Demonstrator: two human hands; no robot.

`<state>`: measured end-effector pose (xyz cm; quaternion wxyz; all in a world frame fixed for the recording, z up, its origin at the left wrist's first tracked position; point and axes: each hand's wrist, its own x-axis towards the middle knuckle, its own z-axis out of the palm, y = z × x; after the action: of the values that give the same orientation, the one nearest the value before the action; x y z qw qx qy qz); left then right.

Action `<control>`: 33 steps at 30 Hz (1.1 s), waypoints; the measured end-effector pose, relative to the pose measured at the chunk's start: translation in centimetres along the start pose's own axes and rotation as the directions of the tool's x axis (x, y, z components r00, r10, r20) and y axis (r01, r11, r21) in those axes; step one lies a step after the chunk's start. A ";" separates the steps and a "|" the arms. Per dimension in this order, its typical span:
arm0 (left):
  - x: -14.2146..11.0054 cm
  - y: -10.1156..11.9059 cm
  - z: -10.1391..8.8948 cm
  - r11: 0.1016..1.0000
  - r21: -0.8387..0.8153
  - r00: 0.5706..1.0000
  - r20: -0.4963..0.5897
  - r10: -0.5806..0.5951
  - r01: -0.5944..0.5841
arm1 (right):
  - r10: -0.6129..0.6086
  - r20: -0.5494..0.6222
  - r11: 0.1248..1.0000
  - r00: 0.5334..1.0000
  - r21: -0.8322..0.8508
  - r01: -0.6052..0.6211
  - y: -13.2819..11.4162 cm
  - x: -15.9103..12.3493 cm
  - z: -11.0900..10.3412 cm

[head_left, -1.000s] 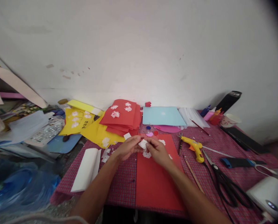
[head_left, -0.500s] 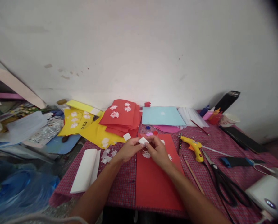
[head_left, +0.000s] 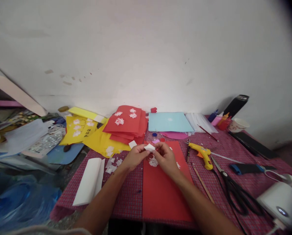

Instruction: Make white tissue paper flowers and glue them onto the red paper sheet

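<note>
Between the fingertips of both hands is a small white piece of paper [head_left: 149, 147], held above the far end of a red sheet [head_left: 166, 192]. My left hand [head_left: 135, 157] pinches it from the left, and my right hand [head_left: 165, 160] from the right. White paper flowers [head_left: 153, 162] lie on the red sheet, partly hidden by my right hand. Just beyond my left hand lies a white paper square [head_left: 132, 144]. To the left are white paper scraps [head_left: 111, 167] and a folded white paper [head_left: 88, 182].
Red sheets with white flowers [head_left: 126, 119] are stacked at the back, beside yellow sheets [head_left: 99, 138] and a light blue sheet [head_left: 169, 123]. On the right lie a yellow glue gun [head_left: 201, 153], black-handled scissors [head_left: 236, 192], a wooden stick [head_left: 203, 182] and a white device [head_left: 276, 202].
The white piece looks more folded, its top now pointed between my fingers. Both hands stay nearly in place, and the view has shifted slightly.
</note>
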<state>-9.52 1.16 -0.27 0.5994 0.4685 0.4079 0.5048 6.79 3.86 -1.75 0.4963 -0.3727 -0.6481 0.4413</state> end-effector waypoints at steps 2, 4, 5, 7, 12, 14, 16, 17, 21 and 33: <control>-0.2 0.2 0.1 0.999 -0.032 0.999 0.039 -0.006 0.007 | 0.001 -0.025 1.000 1.000 -0.017 -0.002 0.3 0.1 0.0; -0.3 0.3 0.1 0.991 -0.123 0.996 0.077 -0.034 0.044 | 0.001 -0.039 1.000 0.999 -0.026 -0.002 0.5 0.3 -0.1; -0.3 0.4 0.1 0.982 -0.177 0.994 0.092 -0.053 0.069 | 0.000 -0.042 1.000 0.999 -0.025 -0.001 0.6 0.3 -0.1; -0.3 0.4 0.0 0.959 -0.262 0.991 0.109 -0.084 0.110 | -0.002 -0.043 1.000 0.999 -0.021 0.001 0.7 0.4 -0.2; -0.4 0.6 -0.2 0.950 -0.285 0.987 0.131 -0.097 0.131 | 0.018 -0.046 1.000 0.999 0.015 -0.017 0.6 0.4 -0.4; -0.5 0.7 -0.1 0.953 -0.270 0.986 0.135 -0.100 0.134 | 0.027 -0.039 0.999 0.999 0.040 -0.025 0.4 0.4 -0.4; -0.6 0.7 -0.1 0.959 -0.257 0.987 0.134 -0.090 0.122 | 0.030 -0.040 0.997 0.999 0.076 -0.027 0.3 0.4 -0.3; -0.6 0.7 -0.1 0.962 -0.249 0.988 0.133 -0.080 0.112 | 0.032 -0.040 0.995 0.999 0.097 -0.028 0.2 0.4 -0.3; -0.7 0.7 -0.1 0.971 -0.227 0.989 0.138 -0.045 0.076 | 0.050 -0.022 0.988 0.999 0.150 -0.046 -0.1 0.4 -0.1; -0.6 0.8 0.0 0.981 -0.190 0.993 0.119 -0.013 0.036 | -0.015 -0.018 1.000 1.000 0.023 0.016 -0.8 0.3 -0.6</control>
<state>-9.81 0.57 0.48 0.6710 0.4323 0.3271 0.5058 7.24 4.02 -0.88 0.5097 -0.3657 -0.6414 0.4417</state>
